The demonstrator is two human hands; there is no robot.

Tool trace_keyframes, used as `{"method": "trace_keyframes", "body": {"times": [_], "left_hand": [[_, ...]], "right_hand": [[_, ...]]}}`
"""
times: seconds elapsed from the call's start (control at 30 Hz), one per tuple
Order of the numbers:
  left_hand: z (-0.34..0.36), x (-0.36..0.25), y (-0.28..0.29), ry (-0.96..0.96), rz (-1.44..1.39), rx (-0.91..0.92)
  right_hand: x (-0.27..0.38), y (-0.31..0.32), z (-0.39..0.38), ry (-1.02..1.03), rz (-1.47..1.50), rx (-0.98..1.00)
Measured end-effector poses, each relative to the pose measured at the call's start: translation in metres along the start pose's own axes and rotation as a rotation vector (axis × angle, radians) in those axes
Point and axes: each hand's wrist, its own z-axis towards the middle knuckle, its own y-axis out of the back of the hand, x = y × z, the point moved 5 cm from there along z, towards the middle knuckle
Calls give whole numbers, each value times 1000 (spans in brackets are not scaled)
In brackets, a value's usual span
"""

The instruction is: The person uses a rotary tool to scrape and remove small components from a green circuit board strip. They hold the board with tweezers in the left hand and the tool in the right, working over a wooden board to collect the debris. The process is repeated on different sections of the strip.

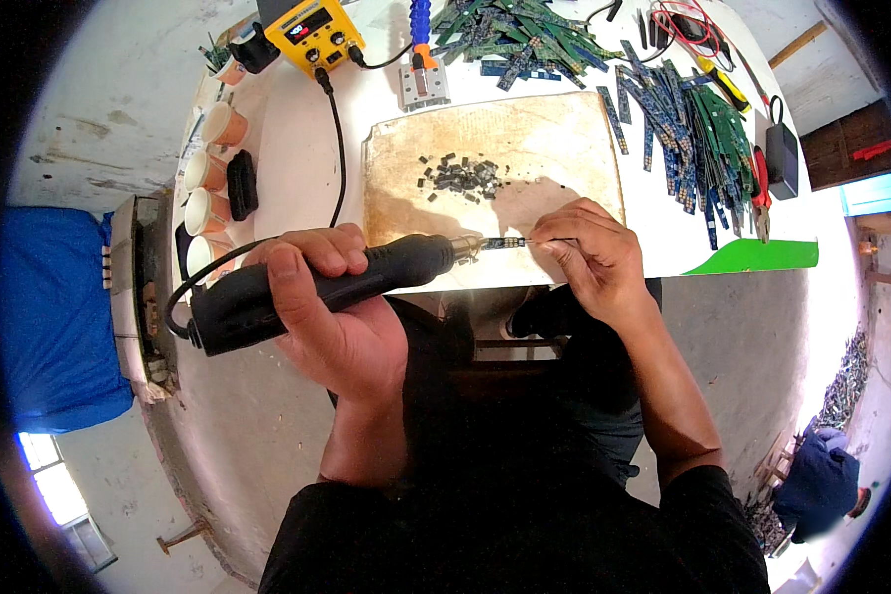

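My left hand (351, 342) is wrapped round a black hot air gun (396, 267), its metal nozzle aimed to the right. Just past the nozzle is a narrow circuit board strip (506, 243). The fingers of my right hand (596, 255) are pinched at the strip's right end; whether a thin tool lies between them I cannot make out. Both hands are over the near edge of a worn, light-brown board (396, 178). On that board, beyond the strip, lies a loose pile of small black chips (460, 178).
A yellow control station (312, 38) stands at the back left, its black cord trailing down. Several paper cups (206, 170) line the left edge. Heaps of circuit board strips (535, 40) lie at the back and right, near red-handled pliers (760, 193) and a black adapter (782, 158).
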Motion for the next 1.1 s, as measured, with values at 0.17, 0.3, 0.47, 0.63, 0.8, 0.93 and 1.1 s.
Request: {"method": "trace_keyframes", "body": {"times": [0.17,0.3,0.47,0.63,0.8,0.93,1.1], "left_hand": [[0,0,-1,-2,5,-10],[0,1,0,0,15,-7],[0,0,0,5,2,-12],[0,2,0,5,-15,1],[1,0,0,2,-12,12],[0,-1,0,-7,8,12],[0,1,-1,3,-1,3]], "right_hand": [[1,1,1,21,-19,17],[1,2,2,27,-24,20],[4,2,2,26,-45,-6],[3,1,2,39,-46,1],[3,0,2,43,-51,3],[4,0,2,41,-54,7],[2,1,1,58,-68,1]]}}
